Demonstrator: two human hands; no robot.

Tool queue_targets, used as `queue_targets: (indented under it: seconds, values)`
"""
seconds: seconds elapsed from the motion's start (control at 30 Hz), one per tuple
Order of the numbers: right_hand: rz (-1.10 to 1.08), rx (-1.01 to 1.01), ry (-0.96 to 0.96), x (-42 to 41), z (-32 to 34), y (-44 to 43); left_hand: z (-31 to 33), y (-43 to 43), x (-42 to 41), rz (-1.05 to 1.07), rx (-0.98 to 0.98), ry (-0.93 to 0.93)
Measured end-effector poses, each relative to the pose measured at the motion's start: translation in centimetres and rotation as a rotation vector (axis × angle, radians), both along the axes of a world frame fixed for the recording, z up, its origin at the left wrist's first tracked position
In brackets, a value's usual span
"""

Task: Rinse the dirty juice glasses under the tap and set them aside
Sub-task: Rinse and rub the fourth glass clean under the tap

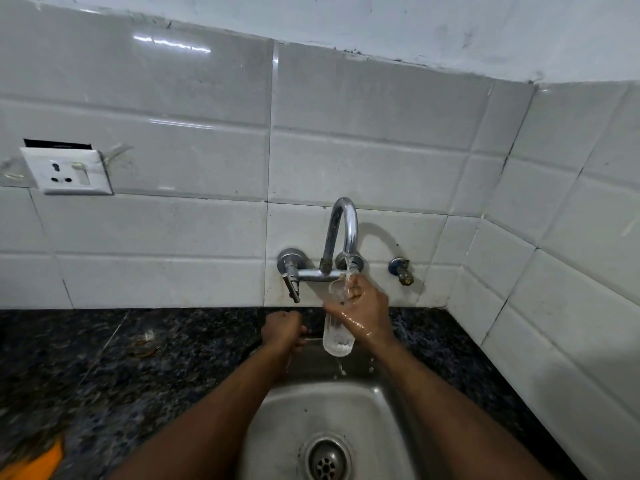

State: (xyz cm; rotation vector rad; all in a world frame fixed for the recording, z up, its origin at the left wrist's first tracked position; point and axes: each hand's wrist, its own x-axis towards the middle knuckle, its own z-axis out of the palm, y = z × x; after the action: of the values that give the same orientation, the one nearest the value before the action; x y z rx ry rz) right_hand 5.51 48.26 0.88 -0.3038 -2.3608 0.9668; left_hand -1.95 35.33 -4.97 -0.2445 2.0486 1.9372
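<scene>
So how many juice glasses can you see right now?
1. The glass is in the right hand, held under the tap above the sink. Others may be out of frame.

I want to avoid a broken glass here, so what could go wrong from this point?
1. The right hand is wet and alone grips the glass; it could slip and hit the steel sink.
2. The glass's rim sits close under the tap spout, so lifting it might knock it.
3. Water runs off the glass and may splash onto the counter.
</scene>
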Motion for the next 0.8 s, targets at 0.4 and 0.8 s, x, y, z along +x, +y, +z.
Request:
queue_targets:
  seconds: [0.4, 0.8]
  values:
    - [0.054, 0.112, -0.102, 0.2, -0.3, 0.1, 4.2, -0.3, -1.4, 0.128, -0.337, 0.343]
    - [0.019, 0.071, -0.002, 0.1, 0.0, -0.2, 5.0, 0.0, -1.1, 0.075, -0.514, 0.488]
